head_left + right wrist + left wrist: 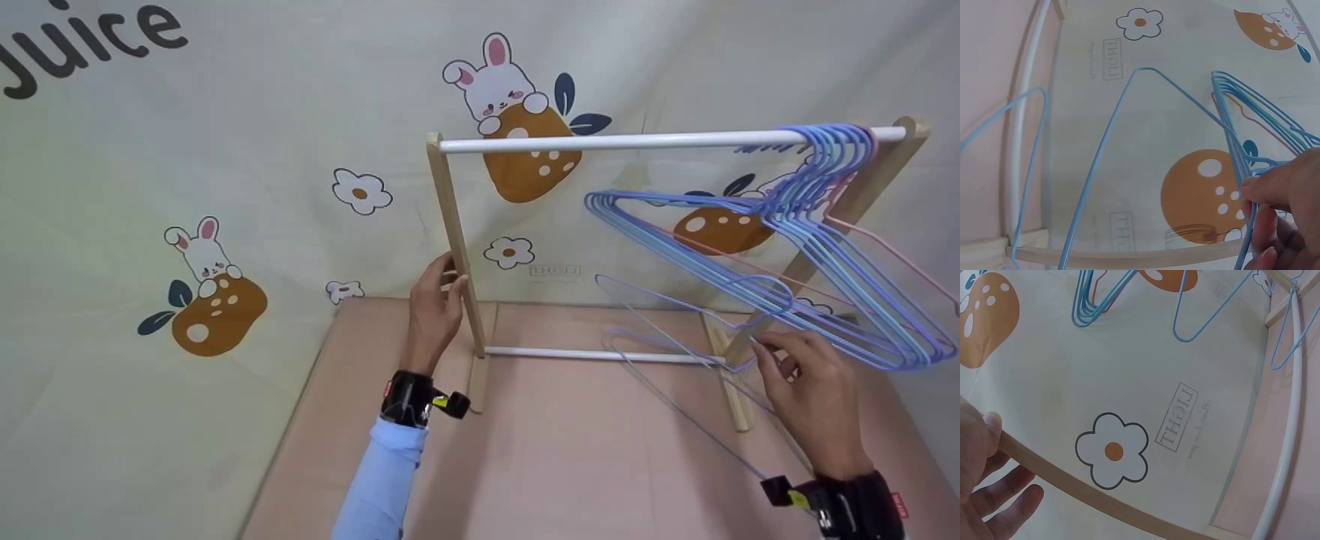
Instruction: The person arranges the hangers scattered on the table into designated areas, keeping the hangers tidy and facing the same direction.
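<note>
My left hand (436, 307) holds the left wooden post (453, 225) of a small clothes rack, the thumb on one side and the fingers on the other. At the rack's right side, my right hand (814, 397) pinches a blue wire hanger (1147, 69) near its neck, below the hung ones. Its hook stands above the fingertips in the head view. A second blue hanger (1043, 93) shows lower down, overlapping the bottom rod. Several blue hangers (787, 202) hang bunched at the right end of the white top rod (637, 141), with a pink hanger (892, 251) behind them.
The rack stands on a pinkish tabletop (570, 435) against a pale sheet printed with rabbits and flowers. A white lower rod (570, 353) joins its wooden feet (739, 409). Hanger corners stick out toward the right edge of the head view.
</note>
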Available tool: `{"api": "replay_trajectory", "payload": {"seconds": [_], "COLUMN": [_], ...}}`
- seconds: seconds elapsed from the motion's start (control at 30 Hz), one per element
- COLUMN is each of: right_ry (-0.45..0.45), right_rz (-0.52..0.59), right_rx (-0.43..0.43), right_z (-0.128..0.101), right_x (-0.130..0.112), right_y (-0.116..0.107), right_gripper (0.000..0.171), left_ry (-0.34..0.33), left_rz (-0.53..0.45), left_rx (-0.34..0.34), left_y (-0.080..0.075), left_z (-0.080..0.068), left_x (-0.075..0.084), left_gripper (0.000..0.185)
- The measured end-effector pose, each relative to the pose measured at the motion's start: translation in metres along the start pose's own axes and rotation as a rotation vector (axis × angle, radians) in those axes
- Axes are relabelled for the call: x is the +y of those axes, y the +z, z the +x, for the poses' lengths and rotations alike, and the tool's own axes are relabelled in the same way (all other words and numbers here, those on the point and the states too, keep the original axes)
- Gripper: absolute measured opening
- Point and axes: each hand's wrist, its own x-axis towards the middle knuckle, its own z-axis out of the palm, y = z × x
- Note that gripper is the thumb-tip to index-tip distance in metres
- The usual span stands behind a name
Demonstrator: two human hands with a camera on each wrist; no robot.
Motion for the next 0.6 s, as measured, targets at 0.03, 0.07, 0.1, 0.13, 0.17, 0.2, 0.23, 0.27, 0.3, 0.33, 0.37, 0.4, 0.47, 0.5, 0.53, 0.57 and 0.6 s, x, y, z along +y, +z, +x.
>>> {"api": "replay_trajectory", "payload": {"seconds": [0.03,0.07,0.1,0.13,0.17,0.2,0.23,0.27,0.3,0.33,0.37,0.4,0.47,0.5,0.53,0.57,0.6], "right_ry": [-0.002,-0.005,-0.004,-0.007,-0.009,-0.009,-0.008,-0.007,-0.007,-0.010,-0.007,-0.007,-0.008,-0.009,-0.006,-0.006,-0.005], "right_rz": [0.006,0.009,0.012,0.012,0.016,0.022,0.021,0.019,0.014,0.015,0.015,0.014,0.005,0.002,0.004,-0.003,-0.003], "right_rx": [0.014,0.028,0.042,0.053,0.070,0.085,0.091,0.093,0.092,0.095,0.098,0.097,0.092,0.092,0.095,0.089,0.090], "right_z": [0.001,0.002,0.003,0.004,0.006,0.007,0.008,0.009,0.010,0.012,0.013,0.014,0.016,0.018,0.019,0.020,0.021], "right_x": [-0.001,-0.001,-0.002,-0.002,-0.003,-0.003,-0.003,-0.003,-0.004,-0.004,-0.004,-0.005,-0.006,-0.007,-0.007,-0.008,-0.009], "right_y": [-0.001,-0.002,-0.003,-0.004,-0.005,-0.006,-0.007,-0.009,-0.010,-0.010,-0.011,-0.012,-0.014,-0.015,-0.015,-0.016,-0.017], "right_gripper": [0.020,0.021,0.021,0.022,0.023,0.024,0.024,0.023,0.022,0.021,0.021,0.020,0.019,0.019,0.019,0.019,0.019], "left_ry": [0.000,-0.001,-0.003,-0.004,-0.006,-0.008,-0.010,-0.012,-0.013,-0.011,-0.009,-0.007,-0.002,-0.002,-0.001,-0.004,-0.008], "left_rz": [-0.004,-0.009,-0.014,-0.019,-0.024,-0.030,-0.035,-0.037,-0.034,-0.027,-0.019,-0.012,-0.002,0.002,0.005,0.004,0.002], "left_rx": [-0.001,-0.002,-0.003,-0.005,-0.006,-0.007,-0.007,-0.006,-0.004,-0.001,0.002,0.005,0.010,0.011,0.012,0.012,0.010], "left_y": [0.000,0.000,0.000,0.000,0.000,0.000,0.000,0.000,0.000,0.000,0.000,0.000,0.000,0.001,0.001,0.001,0.001], "left_z": [0.000,0.000,0.000,0.000,0.000,0.000,0.000,0.000,0.000,0.000,0.000,0.000,0.000,0.000,0.000,0.000,0.000], "left_x": [0.000,0.000,0.000,0.000,0.001,0.001,0.000,0.000,0.000,0.000,0.000,-0.001,-0.001,-0.001,-0.001,-0.001,-0.001], "left_gripper": [0.036,0.036,0.036,0.036,0.036,0.036,0.036,0.036,0.036,0.036,0.036,0.036,0.036,0.036,0.036,0.036,0.036]}}
